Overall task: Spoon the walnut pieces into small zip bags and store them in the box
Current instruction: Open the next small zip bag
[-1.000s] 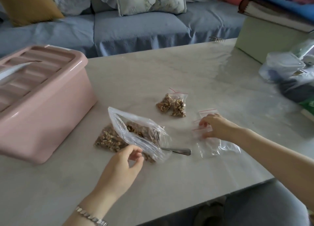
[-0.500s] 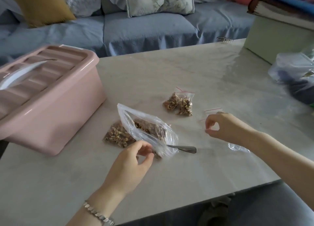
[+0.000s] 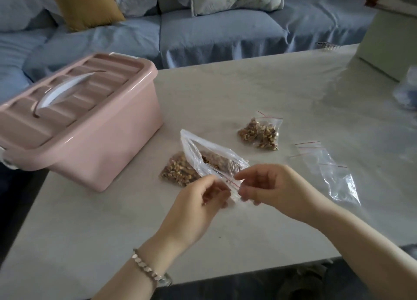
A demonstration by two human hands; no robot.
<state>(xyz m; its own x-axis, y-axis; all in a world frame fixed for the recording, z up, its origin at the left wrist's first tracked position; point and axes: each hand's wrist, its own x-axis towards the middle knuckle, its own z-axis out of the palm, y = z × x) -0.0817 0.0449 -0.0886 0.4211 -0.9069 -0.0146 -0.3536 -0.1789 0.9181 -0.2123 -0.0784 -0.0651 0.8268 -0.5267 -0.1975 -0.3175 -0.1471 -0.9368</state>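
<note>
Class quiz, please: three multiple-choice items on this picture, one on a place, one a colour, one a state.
1. The filled small bag lies: A on the floor; B on the table; C on a shelf.
2. The box is: A pink; B green; C white.
3. The left hand and right hand are: A flat on the table; B gripping a spoon; C pinching an empty zip bag.
Answers: B, it rests on the tabletop; A, its walls are pink; C, both pinch its red-lined top.
</note>
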